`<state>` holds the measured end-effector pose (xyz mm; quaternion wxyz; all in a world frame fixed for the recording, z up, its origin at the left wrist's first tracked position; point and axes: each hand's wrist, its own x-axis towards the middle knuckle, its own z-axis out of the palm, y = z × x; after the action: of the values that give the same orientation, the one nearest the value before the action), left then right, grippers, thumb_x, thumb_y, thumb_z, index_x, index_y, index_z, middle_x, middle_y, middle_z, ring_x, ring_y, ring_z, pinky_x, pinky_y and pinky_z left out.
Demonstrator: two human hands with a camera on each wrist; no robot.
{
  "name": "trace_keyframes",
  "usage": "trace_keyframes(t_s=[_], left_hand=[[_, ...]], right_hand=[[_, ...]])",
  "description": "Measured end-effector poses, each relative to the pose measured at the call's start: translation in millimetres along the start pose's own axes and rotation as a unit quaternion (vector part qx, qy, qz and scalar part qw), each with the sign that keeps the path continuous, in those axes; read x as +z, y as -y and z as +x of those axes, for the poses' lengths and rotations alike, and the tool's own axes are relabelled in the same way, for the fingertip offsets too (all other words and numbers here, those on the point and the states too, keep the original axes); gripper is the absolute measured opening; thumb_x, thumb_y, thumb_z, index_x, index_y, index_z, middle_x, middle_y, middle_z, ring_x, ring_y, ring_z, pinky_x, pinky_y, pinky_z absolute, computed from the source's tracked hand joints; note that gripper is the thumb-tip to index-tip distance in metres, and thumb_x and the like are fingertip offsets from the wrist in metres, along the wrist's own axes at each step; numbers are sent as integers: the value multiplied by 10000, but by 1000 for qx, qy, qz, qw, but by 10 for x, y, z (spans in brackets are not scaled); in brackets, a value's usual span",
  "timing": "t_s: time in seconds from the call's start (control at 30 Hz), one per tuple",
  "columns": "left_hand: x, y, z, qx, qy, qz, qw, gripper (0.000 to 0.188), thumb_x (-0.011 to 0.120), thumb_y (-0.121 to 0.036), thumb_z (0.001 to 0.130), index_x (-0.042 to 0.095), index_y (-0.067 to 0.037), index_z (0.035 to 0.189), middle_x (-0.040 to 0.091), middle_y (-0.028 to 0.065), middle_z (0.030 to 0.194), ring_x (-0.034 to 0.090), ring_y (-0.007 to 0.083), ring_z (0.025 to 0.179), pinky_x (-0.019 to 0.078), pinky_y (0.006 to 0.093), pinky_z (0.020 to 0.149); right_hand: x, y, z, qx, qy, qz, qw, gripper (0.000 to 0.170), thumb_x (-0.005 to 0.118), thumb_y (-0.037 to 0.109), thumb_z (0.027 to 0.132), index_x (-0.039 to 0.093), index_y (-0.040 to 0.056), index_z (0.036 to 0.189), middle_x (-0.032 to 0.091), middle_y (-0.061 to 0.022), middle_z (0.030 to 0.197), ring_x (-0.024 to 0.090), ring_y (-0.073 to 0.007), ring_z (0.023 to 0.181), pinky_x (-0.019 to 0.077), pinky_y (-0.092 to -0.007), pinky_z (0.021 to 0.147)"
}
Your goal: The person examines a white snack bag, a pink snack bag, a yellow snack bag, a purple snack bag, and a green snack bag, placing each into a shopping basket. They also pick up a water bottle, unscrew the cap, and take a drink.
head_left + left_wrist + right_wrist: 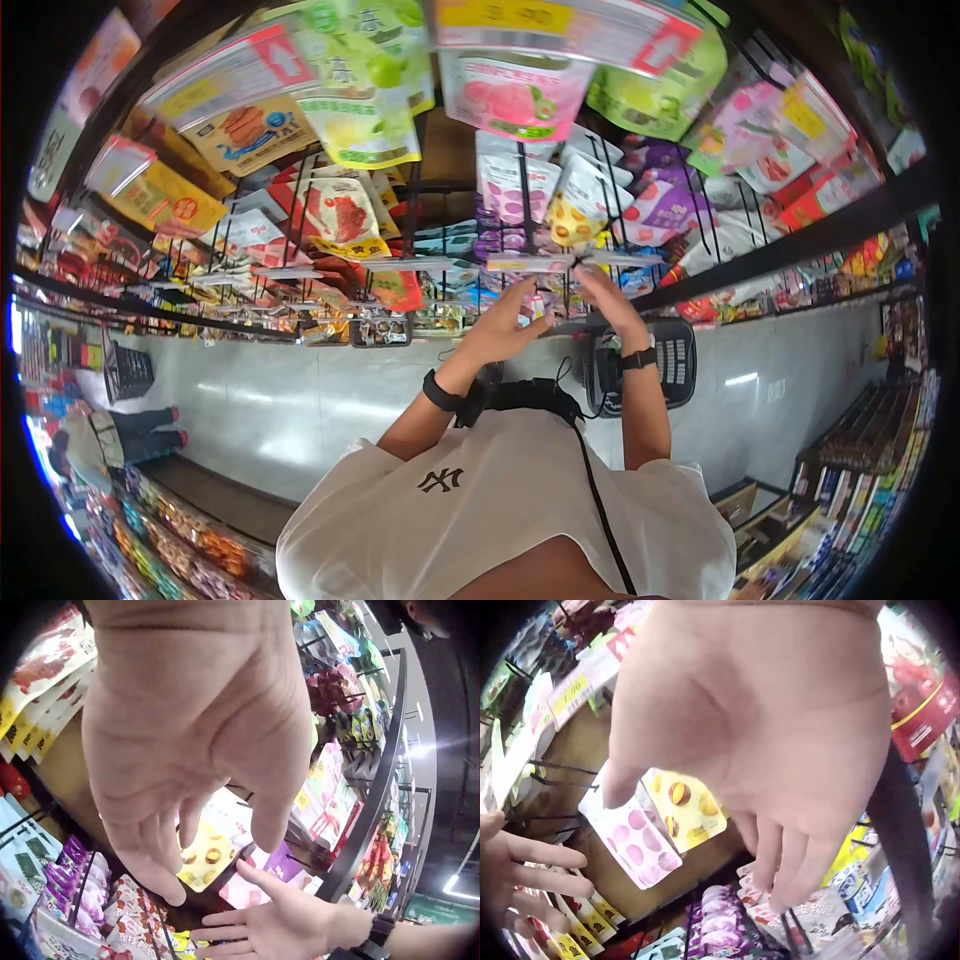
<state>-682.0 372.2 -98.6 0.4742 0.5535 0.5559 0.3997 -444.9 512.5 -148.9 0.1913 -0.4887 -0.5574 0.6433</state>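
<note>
My left hand [505, 328] is raised before the shelf rack, its fingers reaching toward the hanging snack bags with nothing held. To its right, my right hand [608, 302] also reaches forward, fingers extended and palm bare in the right wrist view. A gap separates the two hands. Beyond them hang a white pouch with yellow round pieces [575, 218] and a white pouch with purple rounds [637, 844]. In the left wrist view, the left palm [195, 712] covers part of the yellow-pattern pouch. A purple bag [665, 205] hangs to the right.
Overhead hang green pouches [365, 100] and a pink pouch [515, 90] behind price tags. A black rail [790, 240] crosses on the right. Below stands a dark shopping basket [680, 365] on the grey floor [260, 400]. Another person [110, 440] is at far left.
</note>
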Motion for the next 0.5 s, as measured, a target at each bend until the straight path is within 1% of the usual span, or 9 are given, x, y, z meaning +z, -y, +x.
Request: trace_keyframes(t_s=[0.03, 0.07, 0.1, 0.13, 0.17, 0.23, 0.3, 0.4, 0.5], left_hand=[[51, 29, -10, 0, 8, 15, 1000, 785, 772, -307, 965, 378, -13, 1576, 522, 191, 1444, 667, 257, 1125, 601, 358, 816], [126, 70, -21, 17, 11, 21, 1000, 779, 770, -313, 965, 385, -3, 1568, 552, 208, 1413, 680, 255, 1087, 600, 364, 806], [208, 105, -25, 36, 13, 28, 999, 773, 768, -319, 966, 393, 6, 1559, 583, 226, 1381, 693, 253, 1049, 599, 370, 796], [248, -24, -18, 59, 16, 35, 998, 768, 766, -325, 967, 401, 16, 1550, 613, 243, 1350, 706, 250, 1011, 598, 376, 786], [274, -172, -55, -27, 73, 38, 996, 721, 722, -345, 1002, 418, 41, 1531, 705, 202, 1209, 735, 219, 959, 582, 370, 813], [505, -104, -20, -32, 138, -9, 990, 688, 695, -361, 1021, 440, 42, 1516, 739, 165, 1103, 742, 207, 913, 572, 351, 808], [831, -92, -38, -26, 203, -38, 978, 625, 652, -371, 1050, 476, 33, 1493, 766, 134, 1009, 738, 182, 902, 561, 335, 804], [1386, -419, -106, -14, 301, 30, 953, 581, 643, -360, 1057, 507, 18, 1475, 770, 123, 999, 738, 179, 895, 563, 340, 797], [2121, -535, -301, -8, 383, 33, 923, 498, 607, -327, 1084, 522, -24, 1470, 757, 89, 991, 698, 155, 866, 546, 314, 795]], right_hand=[[21, -12, -207, 21, 1, -20, 1000, 726, 667, 530, 1001, 519, 2, 1477, 641, -99, 1344, 610, -185, 1232, 470, -338, 1056], [-8, -151, -407, -11, 9, -16, 1000, 691, 700, 503, 985, 585, -25, 1416, 671, -116, 1298, 644, -164, 1154, 493, -300, 1010], [-136, -316, -514, -4, 51, -27, 998, 690, 786, 423, 942, 585, -30, 1423, 707, -125, 1253, 676, -186, 1140, 518, -307, 992], [-216, -390, -714, -15, 31, -23, 999, 690, 800, 405, 934, 585, -30, 1424, 713, -126, 1240, 686, -192, 1120, 528, -307, 976], [-274, -480, -964, -28, 9, -19, 999, 690, 813, 388, 927, 585, -30, 1426, 719, -128, 1227, 695, -197, 1101, 537, -308, 961], [-298, -324, -1568, -33, -64, -15, 997, 672, 845, 323, 905, 593, -31, 1419, 724, -147, 1211, 706, -215, 1084, 555, -332, 942], [-452, -533, -2026, -39, -140, -26, 989, 644, 840, 314, 909, 605, -28, 1403, 734, -146, 1181, 712, -211, 1073, 561, -334, 929], [-615, -696, -2852, -37, -234, -8, 971, 615, 840, 316, 907, 625, -9, 1384, 752, -135, 1148, 718, -207, 1056, 567, -340, 928], [-684, -946, -3728, -30, -318, -15, 948, 584, 832, 329, 910, 650, -2, 1355, 755, -128, 1144, 723, -203, 1016, 570, -348, 929]])
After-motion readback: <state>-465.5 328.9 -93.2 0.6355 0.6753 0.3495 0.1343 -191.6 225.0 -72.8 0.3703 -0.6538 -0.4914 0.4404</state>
